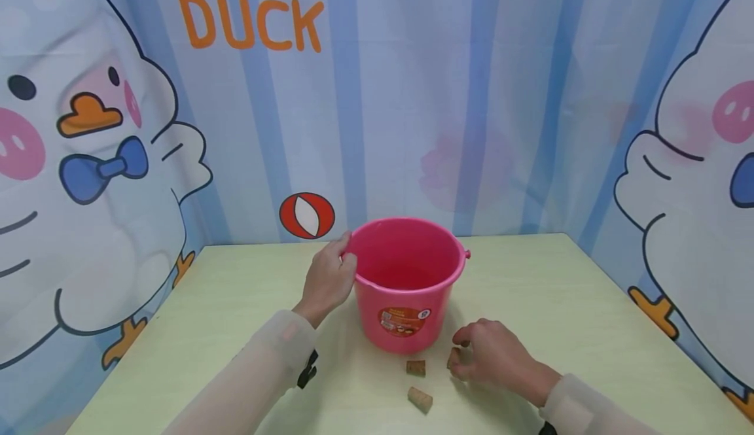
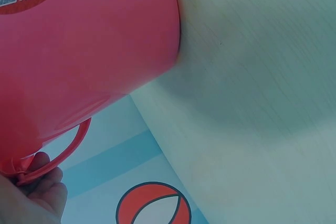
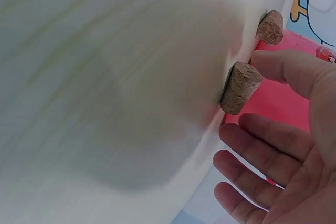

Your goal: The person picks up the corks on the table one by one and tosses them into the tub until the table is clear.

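Head view: the left hand grips the left side of the bucket at the rim; in the left wrist view its fingers are curled where the handle joins. The bucket stands upright on the tabletop, to that hand's right, and ahead and to the left of the right hand.

In the right wrist view the right hand is loosely spread, its thumb and fingers set to either side of the near cork. The fingers look apart from it; whether the thumb touches it I cannot tell, and no firm hold shows. A second cork lies just left of that hand, and a third cork lies to its left and closer to the person.

The likeliest trouble is at the near cork: a pinch closing unevenly, thumb first, could roll or flick it away, since it is small and tapered. Sweeping left could knock the second cork. A tug by the left hand at one side of the rim might tip or slide the bucket.
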{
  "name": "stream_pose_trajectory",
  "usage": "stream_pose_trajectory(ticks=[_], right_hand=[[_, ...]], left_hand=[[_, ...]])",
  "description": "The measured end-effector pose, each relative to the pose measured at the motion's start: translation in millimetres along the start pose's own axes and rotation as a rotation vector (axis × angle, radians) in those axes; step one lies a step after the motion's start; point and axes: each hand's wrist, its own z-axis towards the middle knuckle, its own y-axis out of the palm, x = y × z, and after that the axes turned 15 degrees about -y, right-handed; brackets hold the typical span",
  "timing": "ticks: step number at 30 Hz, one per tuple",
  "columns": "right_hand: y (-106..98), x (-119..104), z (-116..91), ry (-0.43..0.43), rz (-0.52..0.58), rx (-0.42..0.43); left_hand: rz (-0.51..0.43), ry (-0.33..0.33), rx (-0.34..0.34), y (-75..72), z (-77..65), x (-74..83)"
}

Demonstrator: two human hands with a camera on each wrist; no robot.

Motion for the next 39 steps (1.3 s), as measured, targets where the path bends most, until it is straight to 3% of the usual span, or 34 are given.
stream_pose_trajectory(ticks=[5, 22, 39], right_hand=[[1.5, -0.3, 0.8, 0.012, -0.003, -0.01], [4.7, -0.4, 3.2, -0.065, -0.068, 0.005], [0.1, -2.6, 1.8, -0.079, -0.03, 0.04]], left_hand=[[0.002, 0.006, -0.001, 0.2, -0.1, -0.5], [-0.006, 0.002, -0.001, 0.2, -0.4, -0.5], [-0.005, 0.001, 0.001, -0.3, -0.9, -0.2]])
